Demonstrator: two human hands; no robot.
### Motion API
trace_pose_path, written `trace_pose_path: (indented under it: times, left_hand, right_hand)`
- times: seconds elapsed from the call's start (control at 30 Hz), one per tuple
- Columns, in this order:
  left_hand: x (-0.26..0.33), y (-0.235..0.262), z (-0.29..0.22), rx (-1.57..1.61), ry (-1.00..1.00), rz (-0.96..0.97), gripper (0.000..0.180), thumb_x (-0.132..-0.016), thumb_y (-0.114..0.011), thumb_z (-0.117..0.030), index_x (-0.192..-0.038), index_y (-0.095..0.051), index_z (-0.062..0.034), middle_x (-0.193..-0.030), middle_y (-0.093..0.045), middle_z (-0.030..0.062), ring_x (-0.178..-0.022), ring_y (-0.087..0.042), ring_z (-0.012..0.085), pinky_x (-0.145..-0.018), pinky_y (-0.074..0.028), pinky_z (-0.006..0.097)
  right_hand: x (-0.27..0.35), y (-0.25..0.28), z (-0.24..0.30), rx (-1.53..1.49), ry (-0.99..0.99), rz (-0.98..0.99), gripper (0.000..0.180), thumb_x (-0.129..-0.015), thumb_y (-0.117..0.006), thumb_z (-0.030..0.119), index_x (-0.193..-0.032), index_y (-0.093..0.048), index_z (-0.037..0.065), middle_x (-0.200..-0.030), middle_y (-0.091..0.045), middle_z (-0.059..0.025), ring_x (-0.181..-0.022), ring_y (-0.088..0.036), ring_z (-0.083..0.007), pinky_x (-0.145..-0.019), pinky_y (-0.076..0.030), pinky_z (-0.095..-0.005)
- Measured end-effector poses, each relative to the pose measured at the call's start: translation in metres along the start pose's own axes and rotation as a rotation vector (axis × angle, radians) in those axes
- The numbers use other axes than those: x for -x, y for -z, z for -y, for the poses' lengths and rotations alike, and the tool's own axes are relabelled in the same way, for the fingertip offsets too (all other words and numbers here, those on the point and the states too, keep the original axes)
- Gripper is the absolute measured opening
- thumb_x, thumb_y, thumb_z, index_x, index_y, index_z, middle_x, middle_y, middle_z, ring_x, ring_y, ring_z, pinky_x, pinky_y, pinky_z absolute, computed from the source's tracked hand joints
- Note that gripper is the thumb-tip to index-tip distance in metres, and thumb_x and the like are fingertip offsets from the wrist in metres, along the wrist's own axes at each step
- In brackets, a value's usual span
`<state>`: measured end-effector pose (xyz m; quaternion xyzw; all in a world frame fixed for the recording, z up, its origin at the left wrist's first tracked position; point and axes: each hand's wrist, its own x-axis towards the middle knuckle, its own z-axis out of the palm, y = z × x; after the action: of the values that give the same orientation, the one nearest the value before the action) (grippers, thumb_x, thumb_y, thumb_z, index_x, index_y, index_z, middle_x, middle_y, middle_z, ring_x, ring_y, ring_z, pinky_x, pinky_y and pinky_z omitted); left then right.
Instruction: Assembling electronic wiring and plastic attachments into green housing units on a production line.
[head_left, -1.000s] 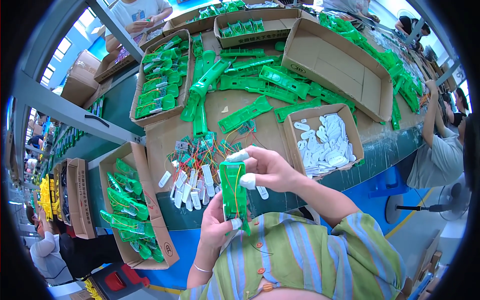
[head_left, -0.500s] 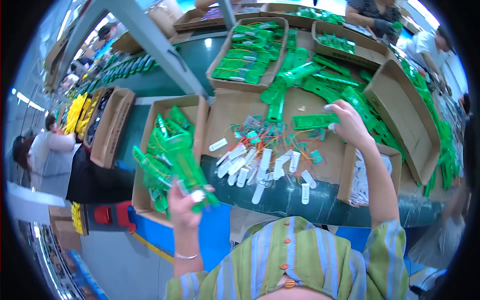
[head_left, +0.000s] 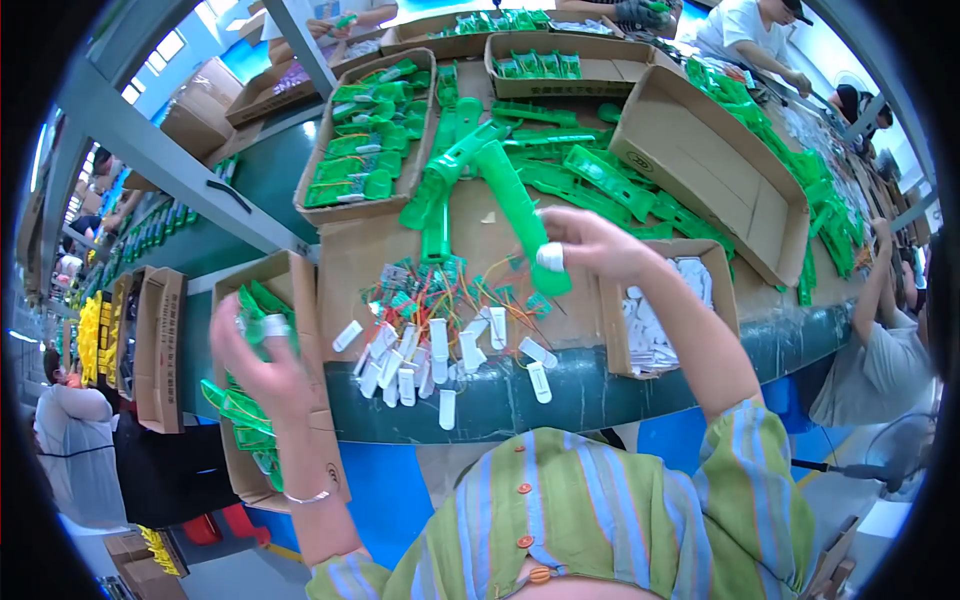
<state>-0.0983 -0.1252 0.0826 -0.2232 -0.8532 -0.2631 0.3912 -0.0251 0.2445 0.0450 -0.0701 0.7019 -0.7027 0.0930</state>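
Note:
My right hand grips a long green plastic shell near its lower end, tilted over the cardboard work surface. A white cover wraps one of its fingertips. On the left, my left hand, slightly blurred, hovers over a cardboard box of green plastic parts. Its fingers and white-wrapped thumb are apart, with nothing visible between them. Between the hands lies a heap of white plastic tabs, wired in red, orange and yellow to small green circuit boards.
At the right stands a box of white pieces, with an empty tilted carton behind. More green shells are piled at the back. A box of wired green parts stands back left, near a grey metal post. Other people work around.
The view has turned right, shifting the scene leftward. My right hand has raised a green shell that lay flat. My left hand has let go of a green part at the left box.

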Motion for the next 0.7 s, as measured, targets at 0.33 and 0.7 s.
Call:
trace_pose_path:
  times: [0.33, 0.7]
  left_hand:
    - [0.086, -0.054, -0.16, 0.96, 0.388, 0.902, 0.07, -0.066, -0.065, -0.002, -0.128, -0.031, -0.0038, -0.105, -0.051, 0.008, -0.093, -0.054, 0.0158, -0.08, -0.045, 0.028]
    - [0.102, -0.048, -0.146, 0.969, 0.627, 0.916, 0.064, -0.061, -0.063, -0.003, -0.121, -0.039, 0.0009, -0.093, -0.048, 0.003, -0.081, -0.048, 0.0112, -0.071, -0.041, 0.023]
  right_hand:
    - [0.078, -0.093, -0.016, 0.388, 0.152, -0.281, 0.034, -0.073, -0.062, 0.005, -0.107, -0.054, 0.004, -0.089, -0.054, -0.0099, -0.083, -0.056, -0.0239, -0.074, -0.048, -0.0337]
    - [0.11, 0.04, -0.08, 1.417, -0.147, -0.716, 0.009, -0.065, -0.055, 0.006, -0.071, -0.061, 0.004, -0.074, -0.062, -0.0159, -0.075, -0.062, -0.0312, -0.063, -0.051, -0.0401]
